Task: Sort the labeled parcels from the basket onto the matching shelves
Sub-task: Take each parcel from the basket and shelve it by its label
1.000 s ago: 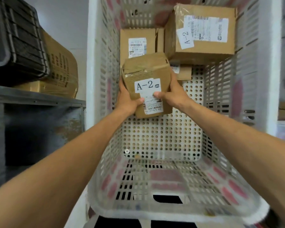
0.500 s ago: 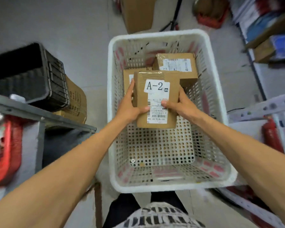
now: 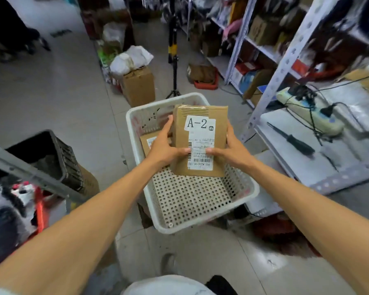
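A cluttered storeroom with a grey floor: the white basket (image 3: 192, 201) sits at centre. Above it, toward 12 o'clock, the left hand (image 3: 165, 145) and right hand (image 3: 232, 149) clasp the A-2 parcel (image 3: 199, 141), thumbs on its label.

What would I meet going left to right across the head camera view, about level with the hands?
black crate → left hand → A-2 parcel → right hand → black-handled tool on the white shelf
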The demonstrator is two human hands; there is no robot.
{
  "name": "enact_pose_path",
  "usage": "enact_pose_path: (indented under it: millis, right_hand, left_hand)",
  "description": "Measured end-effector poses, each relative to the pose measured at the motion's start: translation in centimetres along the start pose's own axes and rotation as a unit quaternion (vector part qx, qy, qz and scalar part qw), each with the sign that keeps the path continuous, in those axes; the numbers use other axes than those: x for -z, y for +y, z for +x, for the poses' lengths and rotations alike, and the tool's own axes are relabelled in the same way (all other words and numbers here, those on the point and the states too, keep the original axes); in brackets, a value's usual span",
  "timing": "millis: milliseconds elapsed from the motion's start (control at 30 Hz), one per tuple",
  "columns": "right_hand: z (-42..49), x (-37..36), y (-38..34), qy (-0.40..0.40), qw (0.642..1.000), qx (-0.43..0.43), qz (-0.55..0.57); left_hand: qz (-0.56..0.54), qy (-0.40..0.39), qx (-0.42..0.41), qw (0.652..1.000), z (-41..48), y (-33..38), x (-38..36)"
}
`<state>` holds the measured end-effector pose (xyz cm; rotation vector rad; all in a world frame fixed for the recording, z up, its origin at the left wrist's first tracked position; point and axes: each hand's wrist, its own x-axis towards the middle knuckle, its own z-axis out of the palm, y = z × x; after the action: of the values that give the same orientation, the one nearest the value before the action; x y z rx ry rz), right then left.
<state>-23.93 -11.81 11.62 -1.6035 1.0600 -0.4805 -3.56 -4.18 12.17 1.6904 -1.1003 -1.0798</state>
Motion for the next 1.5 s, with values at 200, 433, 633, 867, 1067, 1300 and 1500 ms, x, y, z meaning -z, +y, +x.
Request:
enact_pose_path:
  millis: [200,433,633,867,1067,1300,1500]
  right_hand:
    - [-8.4,1.2,0.4,0.043,0.999,-0.003,-0.002]
    - [-20.7,2.9,3.6,0.088,0.996,-0.014,-0.022]
    - [-34.0,6.8,8.4,0.196,0.979,-0.060,-0.019]
    - [-47.0,12.1,12.4,0.323,0.941,-0.104,0.013]
    - [-56.8,17.5,14.8,0.469,0.874,-0.118,0.053]
    - [-67.1,22.9,15.9,0.628,0.754,-0.180,0.071]
    - [-74.2,26.4,16.1,0.728,0.646,-0.218,0.070]
  left_hand:
    - [0.005,-0.027,-0.029,0.999,-6.4,1.6,-3.5]
    - [0.021,-0.064,-0.026,0.997,-16.0,1.8,-10.0]
    - [0.062,-0.130,-0.072,0.987,-22.9,2.8,-20.0]
    - [0.085,-0.249,-0.122,0.957,-27.5,5.7,-32.3]
    - [0.111,-0.364,-0.209,0.901,-30.2,10.8,-44.2]
    - [0.078,-0.548,-0.234,0.799,-34.8,16.5,-59.2]
    - [0.077,-0.650,-0.284,0.701,-39.5,20.4,-69.7]
